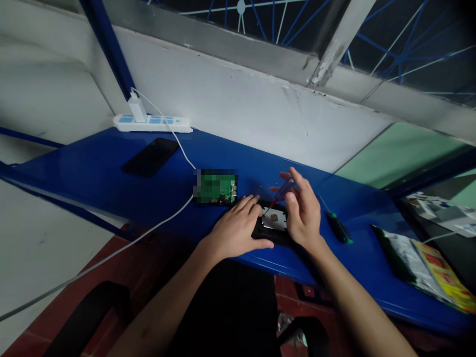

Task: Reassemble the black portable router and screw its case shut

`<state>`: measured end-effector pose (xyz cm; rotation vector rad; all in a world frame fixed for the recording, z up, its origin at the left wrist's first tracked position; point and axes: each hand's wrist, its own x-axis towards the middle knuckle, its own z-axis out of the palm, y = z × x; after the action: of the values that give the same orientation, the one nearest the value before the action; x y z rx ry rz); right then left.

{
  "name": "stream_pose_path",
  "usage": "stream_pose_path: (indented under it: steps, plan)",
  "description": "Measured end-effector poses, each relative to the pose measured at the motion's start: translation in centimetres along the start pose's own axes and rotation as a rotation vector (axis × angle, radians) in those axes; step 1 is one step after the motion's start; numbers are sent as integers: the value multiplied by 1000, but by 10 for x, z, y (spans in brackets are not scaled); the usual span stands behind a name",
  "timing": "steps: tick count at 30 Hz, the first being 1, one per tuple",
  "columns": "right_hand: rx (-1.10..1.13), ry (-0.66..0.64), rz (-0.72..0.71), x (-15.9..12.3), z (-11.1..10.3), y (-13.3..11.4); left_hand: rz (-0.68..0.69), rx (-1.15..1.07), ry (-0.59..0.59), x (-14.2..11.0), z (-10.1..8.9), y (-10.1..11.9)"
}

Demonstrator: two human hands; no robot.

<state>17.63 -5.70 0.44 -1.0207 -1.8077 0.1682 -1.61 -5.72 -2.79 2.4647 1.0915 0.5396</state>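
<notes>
My left hand (238, 225) lies over the left end of a black casing (269, 234), its thumb along the near edge and its fingers at the far edge, gripping it. Set in the casing is a silver metal plate (273, 223) with a small brownish square in the middle. In my right hand (305, 210) is a slim screwdriver with a clear purplish handle (285, 191), tilted, its tip down by the plate's left far corner. Beside my left hand stands a green circuit board (219, 187) in a black frame, partly pixelated.
A second screwdriver (338, 228) with a green and black handle lies right of my right hand. Small screw-like bits (276, 184) rest behind the casing. Farther off are a black phone (150, 157), a power strip (152, 124), a white cable (169, 218) and a shiny packet (424, 267).
</notes>
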Motion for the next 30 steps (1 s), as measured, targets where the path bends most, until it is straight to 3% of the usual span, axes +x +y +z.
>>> stream_pose_path:
  steps: [8, 15, 24, 30]
  plan:
    - [53, 17, 13, -2, 3, 0, 2, -17, 6, 0, 3, -3]
    - [-20, 131, -59, 1, 3, 5, -8, 3, -7, 1, 3, -2]
    - [52, 44, 42, -1, 4, 1, -7, 14, 16, -1, 0, 2]
    - [-71, 113, -99, 4, 0, 3, -15, -5, 15, 0, 3, 1]
